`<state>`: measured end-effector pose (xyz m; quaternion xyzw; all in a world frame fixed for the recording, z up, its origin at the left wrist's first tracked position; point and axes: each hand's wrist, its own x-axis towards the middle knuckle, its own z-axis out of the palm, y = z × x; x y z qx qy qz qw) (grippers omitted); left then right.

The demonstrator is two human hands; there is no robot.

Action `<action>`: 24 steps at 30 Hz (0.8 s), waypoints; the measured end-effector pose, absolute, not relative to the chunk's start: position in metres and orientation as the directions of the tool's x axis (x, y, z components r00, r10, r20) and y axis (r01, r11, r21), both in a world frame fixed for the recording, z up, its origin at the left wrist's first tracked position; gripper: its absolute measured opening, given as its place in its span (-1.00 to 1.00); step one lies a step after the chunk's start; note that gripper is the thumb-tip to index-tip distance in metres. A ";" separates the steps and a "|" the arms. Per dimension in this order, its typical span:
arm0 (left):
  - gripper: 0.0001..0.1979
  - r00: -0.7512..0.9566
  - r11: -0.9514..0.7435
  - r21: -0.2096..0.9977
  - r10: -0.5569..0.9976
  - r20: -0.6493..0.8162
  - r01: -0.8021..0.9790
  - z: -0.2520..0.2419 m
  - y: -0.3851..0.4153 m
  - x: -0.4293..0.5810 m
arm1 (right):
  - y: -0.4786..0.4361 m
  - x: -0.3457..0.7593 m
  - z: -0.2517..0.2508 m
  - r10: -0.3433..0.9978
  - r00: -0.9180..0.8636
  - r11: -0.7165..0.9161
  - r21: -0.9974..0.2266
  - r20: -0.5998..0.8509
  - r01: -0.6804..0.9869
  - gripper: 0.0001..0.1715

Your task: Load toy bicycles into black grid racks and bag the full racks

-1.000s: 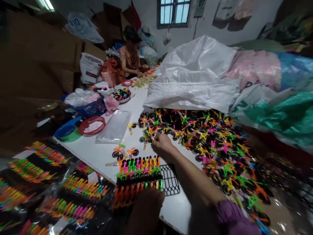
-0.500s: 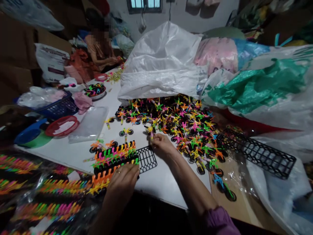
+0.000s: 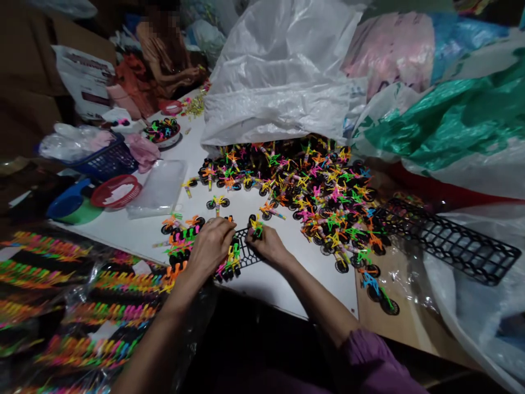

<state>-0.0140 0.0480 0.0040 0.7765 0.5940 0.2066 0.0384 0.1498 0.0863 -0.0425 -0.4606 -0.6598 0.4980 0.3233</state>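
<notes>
A black plastic grid rack point(image 3: 246, 253) lies on the white table point(image 3: 270, 284), most of its slots filled with small neon toy bicycles point(image 3: 184, 241). My left hand point(image 3: 211, 246) rests on the row of bikes in the rack, fingers curled over them. My right hand point(image 3: 268, 245) pinches one small toy bicycle point(image 3: 256, 225) over the rack's bare end. A big heap of loose toy bicycles point(image 3: 315, 191) spreads just beyond my right hand.
A second black grid rack point(image 3: 451, 241) lies at the right. White and green sacks point(image 3: 287, 82) rise behind the heap. Bagged filled racks point(image 3: 82, 306) lie at left. Blue basket point(image 3: 106, 161), red basket point(image 3: 117, 191) and blue bowl point(image 3: 65, 205) stand far left. Another person point(image 3: 164, 49) sits beyond.
My right hand drew back from the heap to the rack with one toy bicycle. My left hand moved up onto the rack's row. The camera tilted down.
</notes>
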 end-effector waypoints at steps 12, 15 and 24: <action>-0.71 0.206 -0.288 0.416 0.951 0.231 0.863 0.007 0.050 -0.015 | 0.094 0.128 -0.065 0.849 -0.516 0.440 -0.687 0.110 0.578 -0.77; -0.68 0.156 -0.245 0.410 0.959 0.238 0.879 0.007 0.051 -0.010 | 0.093 0.128 -0.062 0.845 -0.525 0.459 -0.643 0.102 0.614 -0.76; -0.71 0.112 -0.249 0.395 0.934 0.338 0.884 0.000 0.051 -0.004 | 0.092 0.123 -0.063 0.823 -0.563 0.503 -0.567 0.082 0.653 -0.75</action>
